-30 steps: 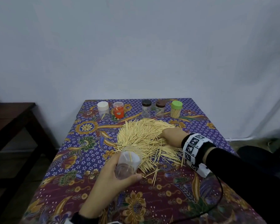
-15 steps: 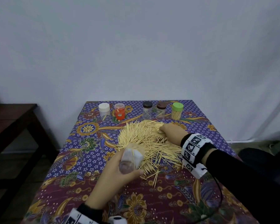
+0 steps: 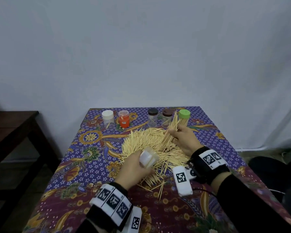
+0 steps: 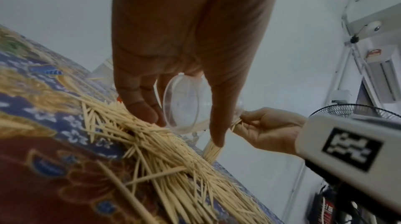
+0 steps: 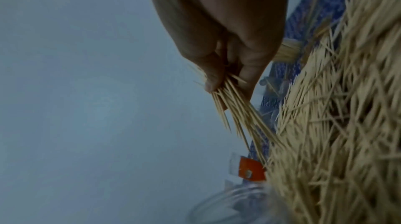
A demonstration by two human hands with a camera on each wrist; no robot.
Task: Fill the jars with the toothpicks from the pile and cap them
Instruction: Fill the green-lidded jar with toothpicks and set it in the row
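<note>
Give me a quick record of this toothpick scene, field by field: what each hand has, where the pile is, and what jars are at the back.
left hand: holds clear open jar, tilted, over the pile
right hand: grips a bundle of toothpicks
pile: loose toothpicks on the patterned tablecloth
back row: white-capped jar, orange jar, black-capped jar, brown-capped jar, green-capped jar

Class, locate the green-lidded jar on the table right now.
In the head view the green-lidded jar stands at the right end of the back row, beside the brown-lidded jar, just behind the right hand and its toothpick bundle.
</note>
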